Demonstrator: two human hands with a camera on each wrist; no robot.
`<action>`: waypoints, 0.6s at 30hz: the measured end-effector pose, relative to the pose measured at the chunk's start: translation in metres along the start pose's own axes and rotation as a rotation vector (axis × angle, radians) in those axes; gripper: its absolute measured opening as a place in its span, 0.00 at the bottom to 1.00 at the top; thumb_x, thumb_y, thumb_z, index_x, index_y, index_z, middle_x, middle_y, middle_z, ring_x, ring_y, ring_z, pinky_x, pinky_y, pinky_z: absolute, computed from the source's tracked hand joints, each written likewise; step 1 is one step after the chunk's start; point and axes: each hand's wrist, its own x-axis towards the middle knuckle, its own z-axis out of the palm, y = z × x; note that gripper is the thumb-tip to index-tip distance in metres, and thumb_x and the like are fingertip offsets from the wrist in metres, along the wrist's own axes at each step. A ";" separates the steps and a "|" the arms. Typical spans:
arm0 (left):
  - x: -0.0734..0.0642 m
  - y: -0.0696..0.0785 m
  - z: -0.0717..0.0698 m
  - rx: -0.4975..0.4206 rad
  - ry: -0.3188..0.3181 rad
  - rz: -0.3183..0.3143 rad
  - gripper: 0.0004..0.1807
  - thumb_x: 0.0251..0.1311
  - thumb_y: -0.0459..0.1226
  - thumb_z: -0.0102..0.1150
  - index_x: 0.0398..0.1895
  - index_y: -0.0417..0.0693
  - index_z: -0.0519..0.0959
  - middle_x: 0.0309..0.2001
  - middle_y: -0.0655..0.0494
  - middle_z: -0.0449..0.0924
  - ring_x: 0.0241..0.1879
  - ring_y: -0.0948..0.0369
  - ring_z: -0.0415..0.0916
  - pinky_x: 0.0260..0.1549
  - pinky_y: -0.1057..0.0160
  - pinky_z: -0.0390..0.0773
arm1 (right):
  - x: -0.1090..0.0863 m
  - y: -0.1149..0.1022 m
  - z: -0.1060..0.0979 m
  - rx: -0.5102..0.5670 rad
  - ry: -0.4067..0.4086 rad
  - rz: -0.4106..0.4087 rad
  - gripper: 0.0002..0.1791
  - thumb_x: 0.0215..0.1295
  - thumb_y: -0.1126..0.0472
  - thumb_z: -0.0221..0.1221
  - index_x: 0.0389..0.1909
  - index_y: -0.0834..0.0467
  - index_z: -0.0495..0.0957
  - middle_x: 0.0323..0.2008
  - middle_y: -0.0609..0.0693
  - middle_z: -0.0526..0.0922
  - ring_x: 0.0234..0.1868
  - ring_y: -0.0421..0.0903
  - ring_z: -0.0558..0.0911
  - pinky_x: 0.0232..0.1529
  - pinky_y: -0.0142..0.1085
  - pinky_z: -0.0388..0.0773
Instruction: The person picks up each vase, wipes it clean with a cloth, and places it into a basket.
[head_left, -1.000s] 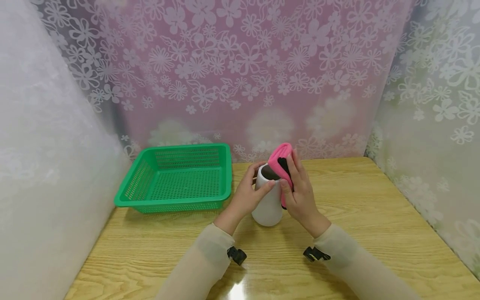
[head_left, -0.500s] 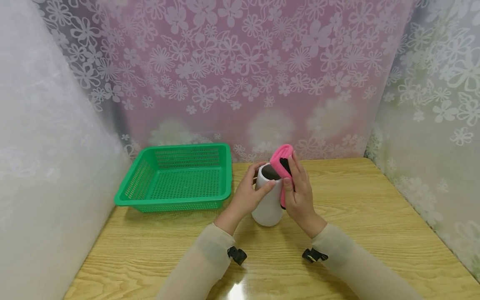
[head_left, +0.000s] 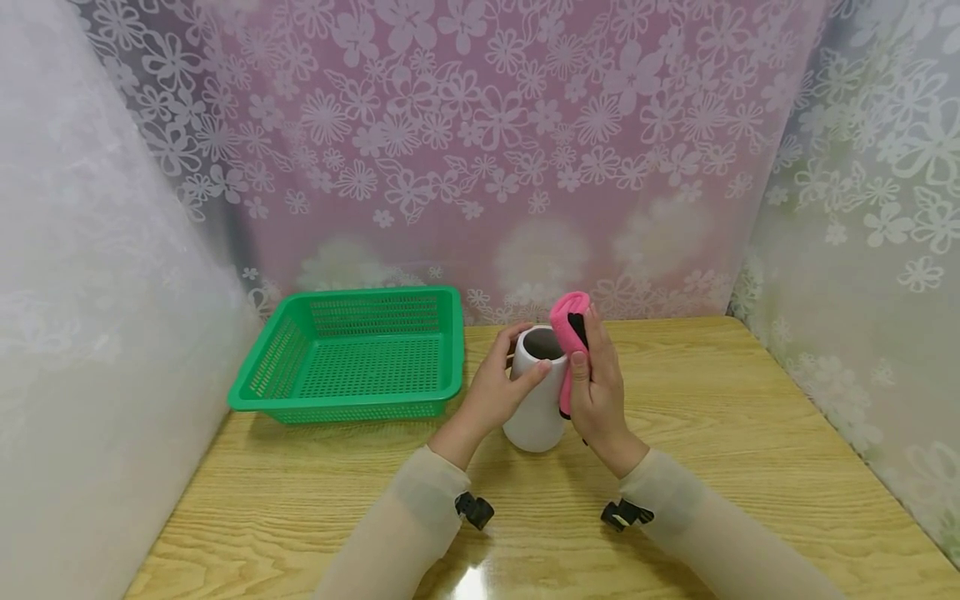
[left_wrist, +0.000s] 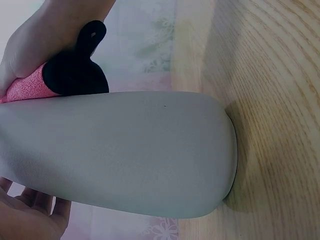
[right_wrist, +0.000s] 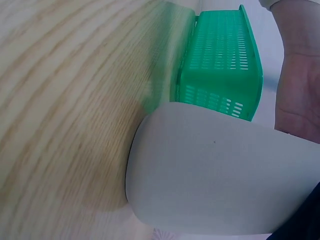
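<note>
A white vase (head_left: 534, 417), wider at its base than at its round mouth, stands upright on the wooden table. My left hand (head_left: 497, 379) grips its upper left side, thumb near the front of the rim and fingers behind. On the opposite side, my right hand (head_left: 602, 392) holds a folded pink cloth (head_left: 568, 329) with black edging against the vase near the rim. The left wrist view shows a black loop (left_wrist: 92, 37) on the cloth beside the vase wall (left_wrist: 130, 155). In the right wrist view, the vase (right_wrist: 215, 170) fills the lower right.
To the left of the vase stands a green plastic basket (head_left: 345, 406) with perforated walls; nothing lies in it. Flower-patterned curtains (head_left: 480, 167) close off the back and sides of the wooden table (head_left: 697, 417). A black wrist strap (head_left: 475, 510) sits on each sleeve.
My right hand and the pink cloth have shifted slightly right and down, uncovering more of the vase's mouth. The left hand and the vase have stayed in place.
</note>
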 end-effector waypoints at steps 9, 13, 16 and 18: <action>-0.001 0.001 0.000 0.001 -0.004 -0.003 0.41 0.64 0.59 0.60 0.75 0.53 0.60 0.64 0.53 0.71 0.63 0.55 0.70 0.61 0.47 0.71 | 0.002 -0.007 -0.003 0.027 -0.005 0.057 0.34 0.72 0.75 0.49 0.77 0.61 0.55 0.74 0.60 0.60 0.69 0.55 0.66 0.67 0.34 0.63; -0.001 0.002 0.000 -0.001 -0.003 -0.007 0.41 0.64 0.59 0.60 0.75 0.52 0.60 0.64 0.54 0.71 0.62 0.55 0.70 0.60 0.47 0.72 | 0.000 -0.006 -0.003 0.018 -0.014 0.098 0.33 0.73 0.75 0.48 0.77 0.61 0.55 0.74 0.60 0.61 0.68 0.56 0.67 0.65 0.31 0.63; -0.001 0.002 -0.001 0.000 -0.003 -0.015 0.41 0.64 0.58 0.61 0.75 0.54 0.61 0.63 0.54 0.71 0.62 0.55 0.71 0.60 0.47 0.73 | -0.001 -0.003 -0.004 0.008 -0.022 0.129 0.33 0.73 0.76 0.48 0.77 0.61 0.55 0.74 0.59 0.61 0.67 0.56 0.69 0.64 0.28 0.63; -0.001 0.002 -0.001 0.000 -0.002 -0.020 0.40 0.64 0.58 0.61 0.75 0.56 0.61 0.64 0.54 0.71 0.62 0.55 0.71 0.59 0.47 0.73 | -0.001 -0.002 -0.004 0.006 -0.026 0.145 0.33 0.73 0.76 0.47 0.77 0.61 0.55 0.73 0.58 0.62 0.66 0.56 0.69 0.62 0.27 0.64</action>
